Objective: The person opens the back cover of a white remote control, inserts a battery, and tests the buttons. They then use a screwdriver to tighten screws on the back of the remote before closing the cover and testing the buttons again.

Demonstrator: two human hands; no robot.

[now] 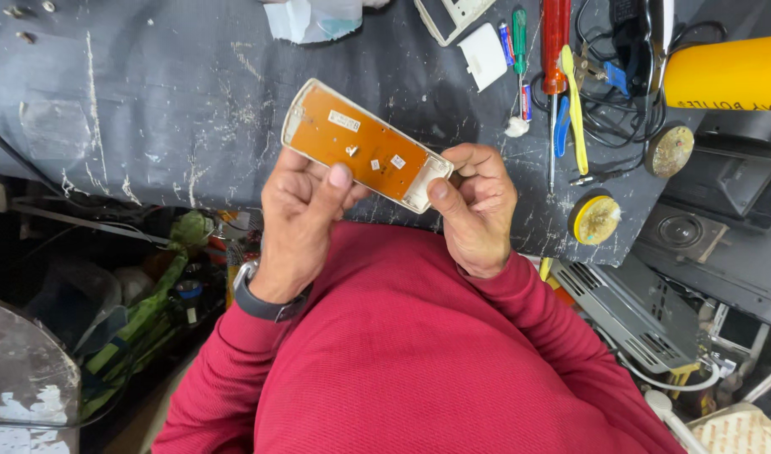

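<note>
Both hands grip the remote shell (364,145) above the bench (150,101): left hand (301,214) with thumb on the orange board, right hand (478,206) pinching its near end. It seems inspection; next, lifting the board needs gentle prying.

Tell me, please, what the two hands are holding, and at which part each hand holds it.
Both hold an opened remote-control shell with an orange circuit board. The left hand grips its long lower edge near the middle; the right hand grips its lower-right end.

yellow cylinder (726,71) cut off at right edge, screwdriver (556,42) handle cropped at top
</note>
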